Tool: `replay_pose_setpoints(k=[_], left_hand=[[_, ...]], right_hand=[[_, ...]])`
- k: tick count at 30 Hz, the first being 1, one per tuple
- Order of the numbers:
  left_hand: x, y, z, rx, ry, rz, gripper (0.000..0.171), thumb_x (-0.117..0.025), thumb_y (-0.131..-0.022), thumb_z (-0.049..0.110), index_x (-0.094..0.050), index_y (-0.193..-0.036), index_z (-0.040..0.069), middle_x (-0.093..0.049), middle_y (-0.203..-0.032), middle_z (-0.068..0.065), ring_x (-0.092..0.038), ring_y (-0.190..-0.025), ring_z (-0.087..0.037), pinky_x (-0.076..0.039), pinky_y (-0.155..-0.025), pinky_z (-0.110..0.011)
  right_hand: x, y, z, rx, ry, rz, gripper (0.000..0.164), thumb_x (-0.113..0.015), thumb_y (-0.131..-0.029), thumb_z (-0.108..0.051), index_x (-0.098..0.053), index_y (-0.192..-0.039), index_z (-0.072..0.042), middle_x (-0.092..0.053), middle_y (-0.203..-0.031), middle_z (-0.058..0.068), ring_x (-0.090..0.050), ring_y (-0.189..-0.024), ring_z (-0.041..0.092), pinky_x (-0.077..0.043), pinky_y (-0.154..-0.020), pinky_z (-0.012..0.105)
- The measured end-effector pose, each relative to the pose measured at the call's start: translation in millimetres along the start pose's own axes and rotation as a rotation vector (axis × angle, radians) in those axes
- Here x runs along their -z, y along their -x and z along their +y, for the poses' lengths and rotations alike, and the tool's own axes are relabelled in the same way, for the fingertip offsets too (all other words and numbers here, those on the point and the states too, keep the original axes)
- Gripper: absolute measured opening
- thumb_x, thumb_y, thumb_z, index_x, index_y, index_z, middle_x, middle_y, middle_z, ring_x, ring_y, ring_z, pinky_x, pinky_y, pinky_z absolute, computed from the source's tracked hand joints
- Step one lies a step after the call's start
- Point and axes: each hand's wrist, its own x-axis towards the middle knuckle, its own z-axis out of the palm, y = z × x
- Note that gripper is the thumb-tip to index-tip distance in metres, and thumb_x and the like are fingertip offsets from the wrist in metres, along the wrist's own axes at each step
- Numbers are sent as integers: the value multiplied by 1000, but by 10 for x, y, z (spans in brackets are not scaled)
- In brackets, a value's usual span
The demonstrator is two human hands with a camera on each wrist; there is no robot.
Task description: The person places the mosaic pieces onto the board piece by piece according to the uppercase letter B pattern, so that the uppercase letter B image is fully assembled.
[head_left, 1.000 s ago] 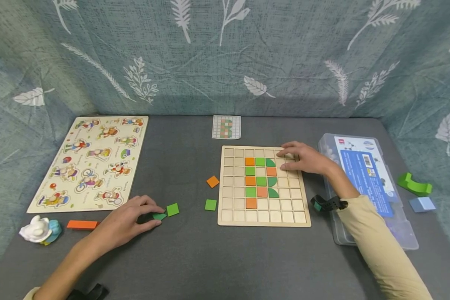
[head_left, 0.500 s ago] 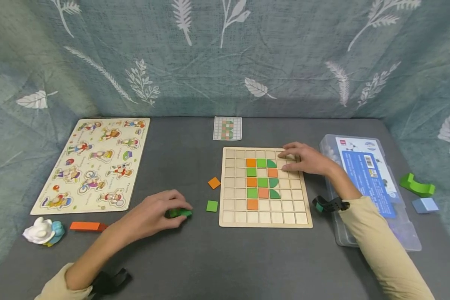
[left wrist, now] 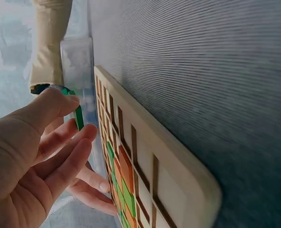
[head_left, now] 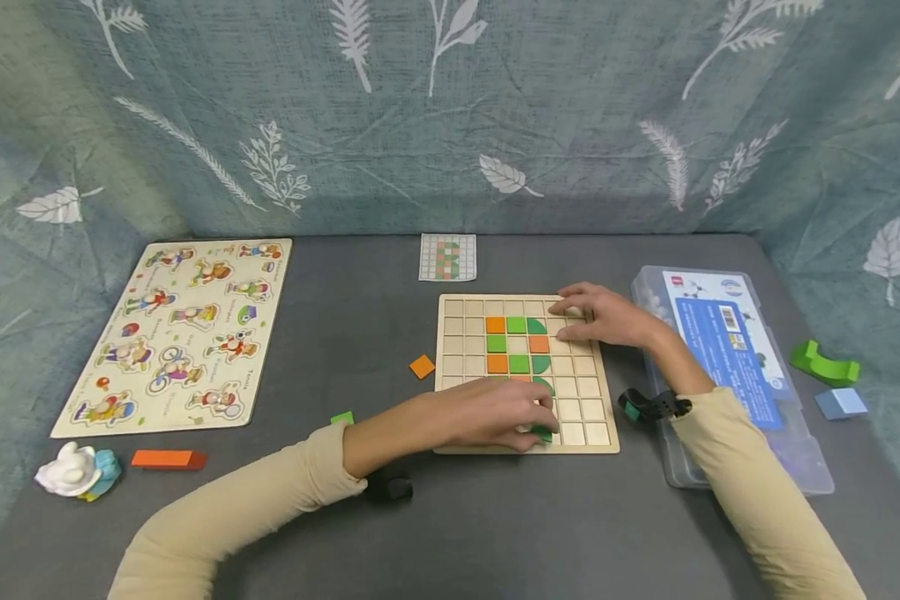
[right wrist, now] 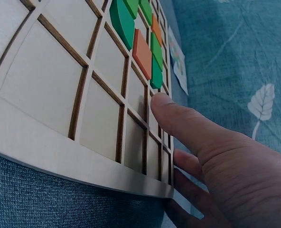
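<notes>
My left hand [head_left: 487, 412] is over the lower part of the wooden grid board [head_left: 611, 433], pinching a dark green tile [left wrist: 79, 116] between thumb and fingers. The tile's full outline is partly covered by the fingers. In the grid lie orange squares [head_left: 496, 325], light green squares [head_left: 517, 325] and dark green rounded tiles [head_left: 536, 326]; my left hand hides the lower ones in the head view. My right hand [head_left: 606, 315] rests at the board's far right corner, thumb [right wrist: 164, 102] over the cells and fingers loosely bent at the edge.
Loose orange [head_left: 422, 367] and light green [head_left: 342, 417] squares lie left of the board. A small pattern card [head_left: 447, 257] lies behind it. A picture puzzle [head_left: 217, 333], figurine [head_left: 78, 472] and orange block [head_left: 168, 460] are left; a plastic case [head_left: 735, 375], green arch [head_left: 825, 364] and blue block [head_left: 841, 404] are right.
My left hand has picked up the dark green tile and carried it right, from the table to over the board. My right hand has stayed at the board's corner.
</notes>
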Motion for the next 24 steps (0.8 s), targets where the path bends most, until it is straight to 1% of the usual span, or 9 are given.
replay_pose_setpoints(k=[2,4,8,12,15,17,20,24], left_hand=[[-20,-36,-9,-12,6,18,25,-61,-94,18,-69,-118,19,-62,-108,3,-56,-84,-7,-43,-70,-12],[-44,-40,-22,-28,24,38,26,-59,-94,16,-69,-118,18,-60,-108,3,-55,-84,-7,-41,-70,-11],[-92,-23,-52,-51,52,64,24,-57,-93,11,-70,-113,18,-57,-107,3,-53,-85,-7,-40,-71,-11],[-126,-28,-86,-44,90,74,22,-59,-93,9,-70,-110,17,-56,-108,2,-53,-87,-6,-41,-73,-11],[-143,-46,-98,-38,108,76,18,-61,-94,14,-71,-108,16,-58,-108,2,-54,-88,-6,-42,-74,-10],[-152,-61,-93,-36,108,78,15,-64,-94,19,-72,-107,16,-58,-108,2,-55,-88,-5,-42,-75,-9],[-163,-82,-74,-44,77,82,15,-65,-94,24,-72,-105,17,-59,-107,3,-55,-87,-5,-43,-75,-10],[-175,-107,-41,-49,29,70,15,-65,-94,24,-72,-106,19,-57,-110,3,-55,-85,-5,-43,-75,-11]], right_hand=[[-9,-14,-4,10,2,0,43,-67,-92,-21,-59,-131,-3,-38,-146,27,-35,-134,48,-36,-103,63],[-11,-19,-4,8,-2,0,43,-66,-92,-21,-59,-131,-3,-38,-147,27,-35,-134,48,-35,-103,63],[-7,-17,6,-8,-5,-4,44,-67,-92,-22,-59,-131,-4,-37,-148,26,-35,-135,48,-35,-103,63],[-1,-16,10,-17,-4,-4,44,-67,-92,-22,-59,-131,-4,-38,-147,25,-36,-134,47,-35,-103,63],[-4,-19,18,-21,-6,-9,44,-67,-92,-22,-59,-132,-4,-37,-148,25,-35,-135,47,-35,-103,63],[-9,-22,21,-22,-6,-13,44,-66,-93,-23,-59,-132,-4,-37,-148,25,-34,-135,47,-35,-103,63],[-13,-20,17,-26,-6,-12,44,-66,-93,-23,-58,-132,-5,-37,-148,25,-33,-136,47,-34,-104,64],[-13,-15,13,-24,-5,-5,44,-67,-92,-21,-59,-132,-4,-37,-148,25,-35,-135,47,-35,-103,63]])
